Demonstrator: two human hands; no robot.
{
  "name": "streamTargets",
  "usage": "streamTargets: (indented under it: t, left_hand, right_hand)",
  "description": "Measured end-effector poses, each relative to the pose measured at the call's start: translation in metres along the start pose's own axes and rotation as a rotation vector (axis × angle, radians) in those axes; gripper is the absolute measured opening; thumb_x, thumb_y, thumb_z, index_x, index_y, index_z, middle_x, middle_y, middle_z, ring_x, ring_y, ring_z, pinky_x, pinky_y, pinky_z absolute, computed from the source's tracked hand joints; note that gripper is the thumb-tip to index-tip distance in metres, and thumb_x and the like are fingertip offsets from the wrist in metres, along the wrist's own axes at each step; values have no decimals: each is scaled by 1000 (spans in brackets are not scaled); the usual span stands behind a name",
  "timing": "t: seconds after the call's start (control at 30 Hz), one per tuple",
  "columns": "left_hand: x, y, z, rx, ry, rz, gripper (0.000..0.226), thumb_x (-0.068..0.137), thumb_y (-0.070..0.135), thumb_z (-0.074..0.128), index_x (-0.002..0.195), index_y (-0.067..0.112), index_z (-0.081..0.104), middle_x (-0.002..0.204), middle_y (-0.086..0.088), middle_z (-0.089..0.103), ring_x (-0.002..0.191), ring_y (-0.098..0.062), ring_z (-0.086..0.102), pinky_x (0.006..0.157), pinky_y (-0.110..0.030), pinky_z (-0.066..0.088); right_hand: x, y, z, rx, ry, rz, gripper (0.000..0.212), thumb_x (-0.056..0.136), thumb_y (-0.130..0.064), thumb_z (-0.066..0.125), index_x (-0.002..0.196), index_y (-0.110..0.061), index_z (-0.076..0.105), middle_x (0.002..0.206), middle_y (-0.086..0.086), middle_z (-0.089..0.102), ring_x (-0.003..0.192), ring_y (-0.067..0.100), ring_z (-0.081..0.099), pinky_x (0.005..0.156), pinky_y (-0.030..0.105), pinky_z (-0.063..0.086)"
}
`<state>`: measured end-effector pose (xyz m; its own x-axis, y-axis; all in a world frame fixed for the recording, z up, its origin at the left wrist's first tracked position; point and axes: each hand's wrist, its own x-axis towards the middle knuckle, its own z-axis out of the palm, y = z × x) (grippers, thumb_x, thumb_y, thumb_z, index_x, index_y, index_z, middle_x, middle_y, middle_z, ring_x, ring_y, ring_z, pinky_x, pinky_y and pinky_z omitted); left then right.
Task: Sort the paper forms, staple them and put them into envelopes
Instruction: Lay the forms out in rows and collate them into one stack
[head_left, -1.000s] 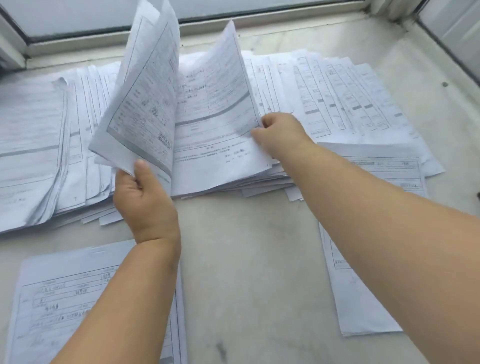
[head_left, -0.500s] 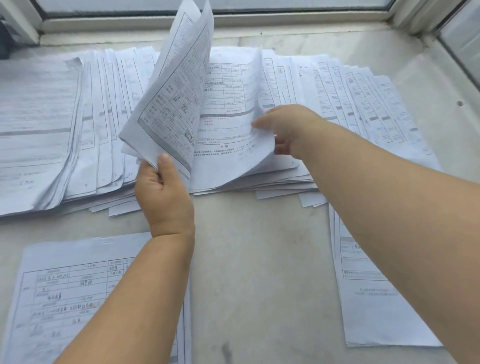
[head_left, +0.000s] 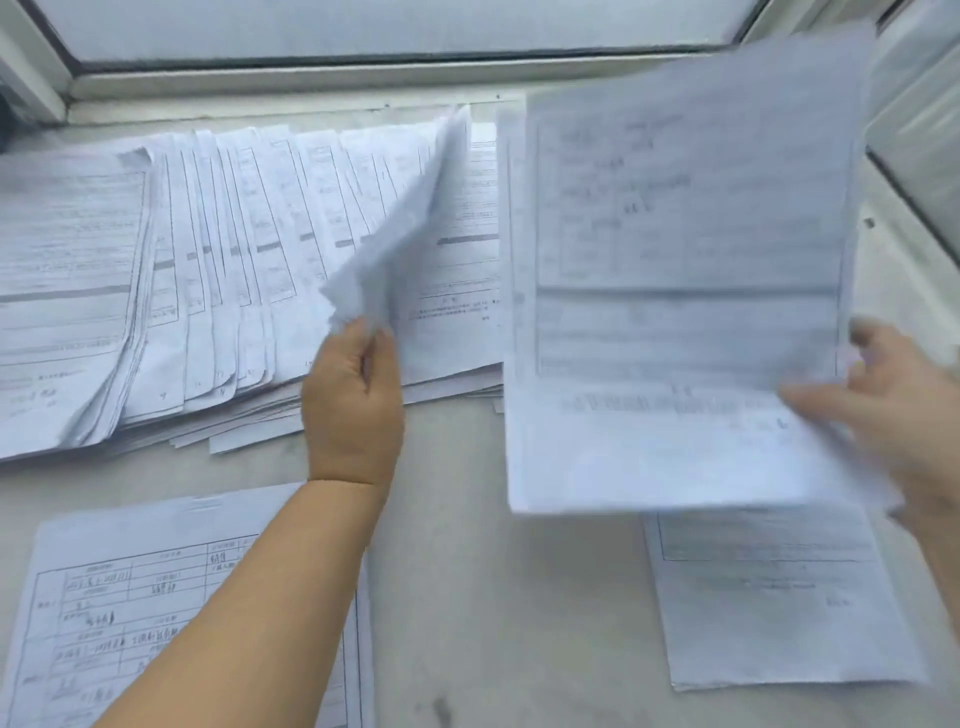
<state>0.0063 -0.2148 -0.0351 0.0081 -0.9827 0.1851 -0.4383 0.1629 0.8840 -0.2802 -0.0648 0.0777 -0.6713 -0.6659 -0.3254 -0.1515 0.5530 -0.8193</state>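
Note:
Printed paper forms lie fanned in a long overlapping row (head_left: 234, 270) across the far side of a pale stone sill. My left hand (head_left: 353, 395) pinches the near corner of a few lifted sheets (head_left: 400, 244) that stand up from the row. My right hand (head_left: 893, 410) holds one form (head_left: 685, 291) by its lower right edge, raised in the air at the right and blurred by motion. A small pile of forms (head_left: 779, 603) lies flat under the raised sheet. Another pile (head_left: 130, 613) lies at the near left, partly under my left forearm.
A window frame (head_left: 363, 67) runs along the far edge of the sill, and a second frame (head_left: 924, 156) closes the right side. Bare stone surface (head_left: 498, 597) shows between the two near piles.
My right hand has pulled one form out of the row and swung it up and to the right. My left hand still holds the lifted sheets, now tilted further right.

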Motion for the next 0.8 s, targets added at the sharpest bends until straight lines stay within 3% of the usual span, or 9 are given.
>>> streamTargets:
  t: [0.1, 0.17, 0.23, 0.3, 0.4, 0.53, 0.6, 0.67, 0.8]
  left_hand:
    - [-3, 3, 8, 414, -320, 135, 18, 89, 25, 51, 96, 21, 67, 95, 0, 62, 95, -21, 55, 68, -30, 37]
    - [-3, 9, 8, 605, -473, 155, 30, 87, 27, 60, 116, 26, 66, 134, -1, 54, 126, -22, 45, 86, -34, 42]
    - [1, 16, 6, 658, -583, 126, 39, 86, 36, 64, 124, 30, 61, 148, 5, 40, 136, -17, 31, 97, -33, 38]
    - [6, 20, 2, 657, -685, 101, 41, 85, 39, 66, 125, 31, 61, 153, 6, 32, 139, -16, 26, 104, -32, 33]
    - [6, 24, -9, 345, -764, -19, 23, 88, 17, 66, 106, 30, 70, 156, 5, 25, 143, -11, 24, 112, -22, 23]
    - [-43, 38, -41, 226, -475, 86, 27, 89, 3, 57, 87, 27, 67, 143, 4, 45, 136, -12, 37, 110, -17, 26]
    - [-96, 50, -56, 224, -374, 184, 15, 89, 17, 55, 93, 27, 65, 130, 7, 53, 127, -9, 45, 102, -7, 26]
    - [-161, 56, -61, 258, -484, 245, 19, 87, 36, 51, 101, 31, 62, 127, 10, 52, 122, -6, 46, 100, -10, 29]
    - [-263, 38, -52, 500, -741, 254, 50, 73, 60, 55, 116, 35, 54, 138, 2, 45, 125, -20, 43, 106, -29, 24]
  right_hand:
    - [-44, 57, -28, 80, -81, 221, 38, 83, 13, 57, 101, -19, 67, 97, 14, 75, 72, 21, 74, 55, 29, 60]
    - [-66, 85, -39, 71, -147, 291, 36, 76, 16, 58, 93, -11, 74, 95, 19, 74, 74, 21, 74, 58, 24, 59]
    - [-83, 99, -42, 45, -194, 325, 42, 75, 25, 55, 94, -8, 72, 91, 15, 75, 72, 14, 74, 59, 18, 56]
    - [-97, 107, -40, 81, -246, 360, 44, 76, 27, 54, 102, -7, 66, 88, 11, 76, 72, 15, 74, 59, 18, 56]
    - [-118, 111, -27, 26, -337, 334, 42, 68, 10, 69, 104, -11, 68, 96, 5, 77, 85, 15, 74, 72, 20, 57]
    - [-143, 121, -6, -101, -468, 288, 39, 80, 8, 70, 111, -16, 66, 101, -6, 76, 97, 8, 70, 92, 28, 52]
    - [-149, 128, 6, -97, -453, 273, 32, 82, 7, 67, 106, -14, 63, 94, -4, 76, 92, 11, 72, 95, 41, 51]
    - [-153, 135, 17, -109, -425, 206, 30, 81, 0, 69, 101, -19, 60, 91, -6, 76, 88, 12, 72, 93, 47, 52]
    - [-150, 139, 6, -205, -382, 86, 27, 83, -24, 72, 99, -37, 55, 89, -10, 70, 73, -1, 64, 73, 19, 52]
